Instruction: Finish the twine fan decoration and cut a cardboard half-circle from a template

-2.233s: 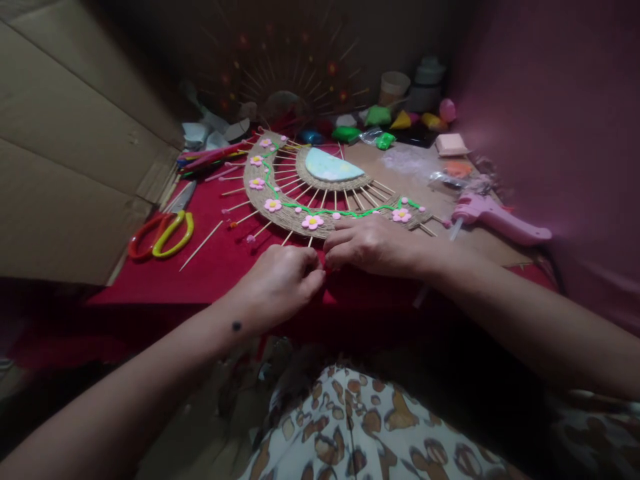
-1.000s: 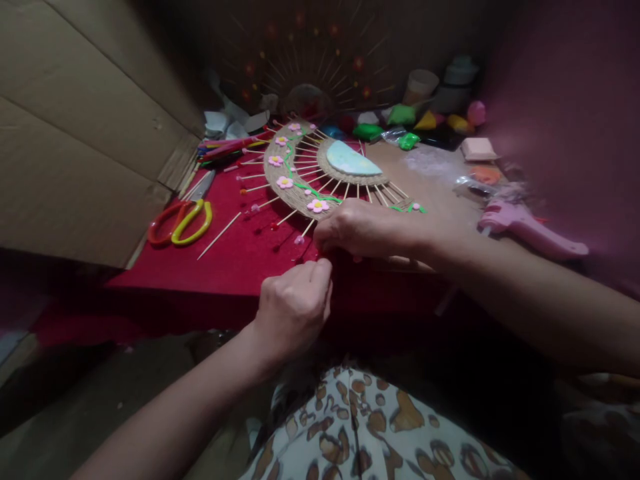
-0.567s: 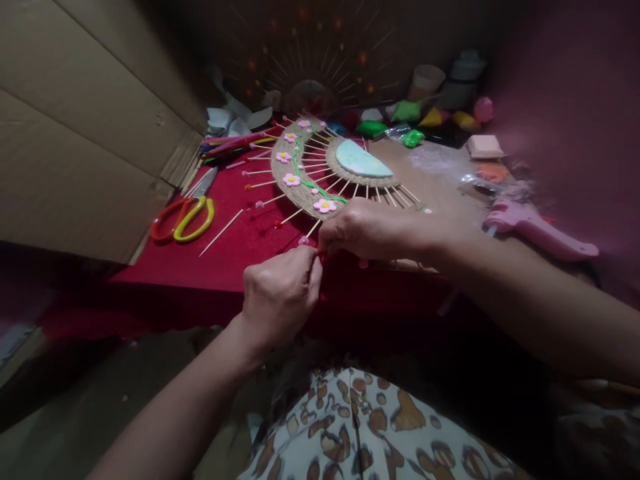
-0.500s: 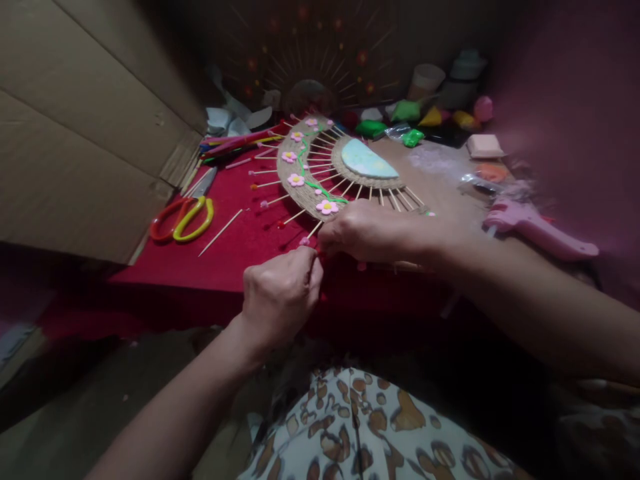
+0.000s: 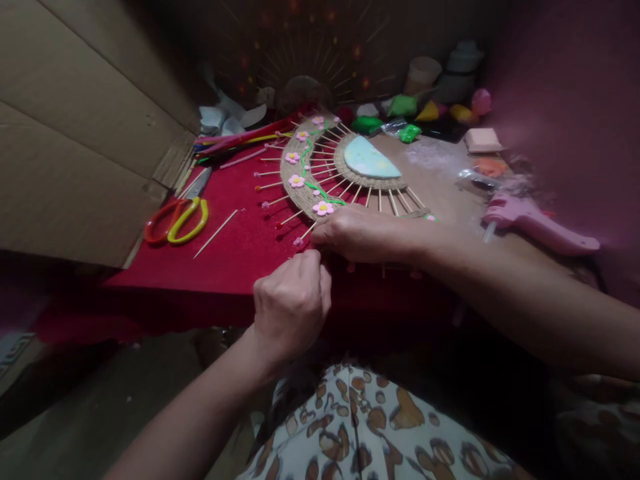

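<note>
Left hand: the left hand (image 5: pixel 293 303) is low, just beside the other one; its grip is curled and pressed together. What is inside, I cannot tell.
Right hand: the right hand (image 5: pixel 353 233) lies over the lower edge of the ornament, with its fingertips also pressed together. What they pinch is hidden.
Ornament: the half-round ornament (image 5: pixel 297 193) is over the counter (image 5: pixel 230 270), partly above its red cover, with thin sticks, a blue middle piece (image 5: pixel 370 160) and pink flowers (image 5: pixel 323 209).
Near the hands: a pink bead (image 5: pixel 299 242) is on a stick tip, close to the fingers.
Tools: the scissors (image 5: pixel 191 201) and a loose stick (image 5: pixel 215 234) lie on the left side; a pink glue gun (image 5: pixel 535 223) lies on the right.
Risk at sticks: if the fingers press sideways, I think a thin stick could bend or snap.
Risk at beads: a hard pull or a brush of the hand may loosen a small bead.
Risk at forearm: the right forearm passes above the lower part, so a drop of the wrist could crush the decorations.
Hard to see: the right hand and forearm cover the lower right of the ornament; the background is dark and blurred.
</note>
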Tool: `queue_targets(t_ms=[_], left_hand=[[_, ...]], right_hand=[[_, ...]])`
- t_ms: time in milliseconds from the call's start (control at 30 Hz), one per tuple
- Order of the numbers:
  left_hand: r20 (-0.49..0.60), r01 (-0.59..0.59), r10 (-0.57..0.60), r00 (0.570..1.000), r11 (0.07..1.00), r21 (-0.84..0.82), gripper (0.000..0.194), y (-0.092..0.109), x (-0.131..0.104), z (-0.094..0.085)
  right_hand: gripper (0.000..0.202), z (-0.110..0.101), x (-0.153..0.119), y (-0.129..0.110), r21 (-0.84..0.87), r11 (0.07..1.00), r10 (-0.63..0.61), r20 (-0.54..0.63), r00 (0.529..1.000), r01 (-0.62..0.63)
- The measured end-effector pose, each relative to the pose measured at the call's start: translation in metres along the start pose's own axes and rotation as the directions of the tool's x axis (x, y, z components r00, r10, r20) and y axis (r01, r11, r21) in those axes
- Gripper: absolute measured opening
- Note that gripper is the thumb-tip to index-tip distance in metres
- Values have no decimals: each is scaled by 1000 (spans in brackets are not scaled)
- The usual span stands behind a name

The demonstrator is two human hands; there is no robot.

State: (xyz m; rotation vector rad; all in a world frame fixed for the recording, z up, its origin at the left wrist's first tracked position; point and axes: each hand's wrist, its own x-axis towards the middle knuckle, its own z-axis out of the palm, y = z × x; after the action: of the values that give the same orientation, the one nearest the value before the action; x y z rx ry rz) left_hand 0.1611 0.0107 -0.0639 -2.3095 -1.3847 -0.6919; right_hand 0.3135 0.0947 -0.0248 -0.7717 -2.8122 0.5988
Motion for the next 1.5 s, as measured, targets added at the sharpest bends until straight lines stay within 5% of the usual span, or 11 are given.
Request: queue_targets(t_ms=[500, 833, 1233, 1500], left_hand=[[-36, -79, 77, 996, 994, -81, 15, -4, -11, 1], [-51, 140, -170, 984, 920, -366, 11, -18, -3, 5], [14, 145, -152, 988, 911, -387, 10, -17, 0, -3], [18, 133, -135, 991, 924, -360, 11, -18, 1, -3]], right_hand=[[15, -9, -3, -8, 79, 995, 67, -64, 996, -62], [16, -7, -6, -4, 34, 999, 7, -103, 995, -3], [11, -13, -13, -10, 86, 993, -74, -71, 995, 80], [13, -5, -13, -5, 127, 981, -117, -212, 970, 146]])
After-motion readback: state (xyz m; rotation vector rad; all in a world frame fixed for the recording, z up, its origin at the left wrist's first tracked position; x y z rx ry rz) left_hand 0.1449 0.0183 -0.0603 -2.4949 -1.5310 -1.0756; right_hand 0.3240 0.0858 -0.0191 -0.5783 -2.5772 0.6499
